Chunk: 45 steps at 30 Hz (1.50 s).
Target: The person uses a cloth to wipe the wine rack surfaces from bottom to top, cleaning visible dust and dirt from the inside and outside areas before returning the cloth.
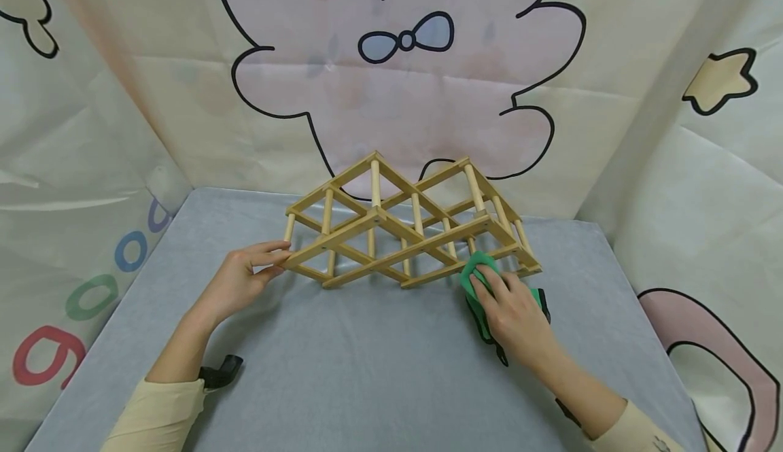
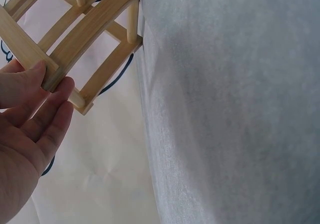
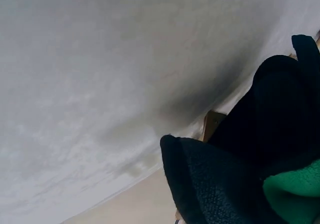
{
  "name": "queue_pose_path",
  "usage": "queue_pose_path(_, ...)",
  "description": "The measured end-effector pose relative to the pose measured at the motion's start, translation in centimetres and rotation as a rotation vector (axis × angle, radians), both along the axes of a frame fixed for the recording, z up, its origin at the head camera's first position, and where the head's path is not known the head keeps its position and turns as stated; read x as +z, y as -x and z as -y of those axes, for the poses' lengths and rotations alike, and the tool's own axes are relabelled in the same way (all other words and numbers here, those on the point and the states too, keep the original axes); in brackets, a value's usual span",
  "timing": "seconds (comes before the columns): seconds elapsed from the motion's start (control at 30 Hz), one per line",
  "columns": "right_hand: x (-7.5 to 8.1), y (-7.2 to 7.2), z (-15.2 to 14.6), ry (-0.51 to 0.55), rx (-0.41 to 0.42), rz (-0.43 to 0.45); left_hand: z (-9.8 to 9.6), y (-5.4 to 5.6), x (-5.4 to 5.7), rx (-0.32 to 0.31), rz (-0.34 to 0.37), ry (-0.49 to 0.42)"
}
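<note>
The wooden rack [image 1: 377,217] is toward the far side of the worktop [image 1: 367,370], its criss-crossed bars spread out; whether its base bears on the surface cannot be told; the left hand [image 1: 240,279] has its grip pinched on the rack's left end corner, thumb opposing fingers, likely to steady the frame; the right hand [image 1: 515,310] grasps a dark-edged green cloth [image 1: 480,261] bunched in its grip, seemingly against the rack's lower right front, presumably so fabric meets the wood.
</note>
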State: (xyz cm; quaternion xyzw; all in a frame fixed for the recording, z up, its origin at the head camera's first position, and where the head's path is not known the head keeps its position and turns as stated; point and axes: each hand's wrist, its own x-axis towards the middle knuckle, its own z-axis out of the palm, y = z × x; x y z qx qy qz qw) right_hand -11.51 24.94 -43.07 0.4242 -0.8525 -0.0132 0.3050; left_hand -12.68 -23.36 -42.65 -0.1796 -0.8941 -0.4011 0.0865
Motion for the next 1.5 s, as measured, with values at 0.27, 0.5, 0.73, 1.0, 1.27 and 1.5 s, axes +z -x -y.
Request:
queue_pose_path(0.27, 0.9, 0.2, -1.0, 0.143, 0.029, -0.038, 0.0, 0.1, -0.1, 0.006, -0.022, 0.012)
queue_pose_path(0.5, 1.4, 0.3, -2.0, 0.266, 0.009, -0.029, 0.0, 0.0, -0.1, 0.008, -0.003, 0.006)
queue_pose_path(0.73, 2.3, 0.3, -2.0, 0.275, -0.018, -0.026, 0.0, -0.3, 0.0, 0.016, 0.01, 0.004)
queue_pose_path(1.0, 3.9, 0.7, -0.7, 0.273, -0.006, -0.019, 0.0, -0.2, 0.1, 0.016, 0.012, 0.01)
queue_pose_path(1.27, 5.1, 0.7, 0.4, 0.31, 0.021, -0.034, -0.1, -0.2, 0.1, 0.019, 0.001, 0.014)
queue_pose_path(1.5, 6.3, 0.9, 1.9, 0.371, 0.046, -0.093, 0.0, -0.1, -0.1, 0.023, -0.01, 0.015)
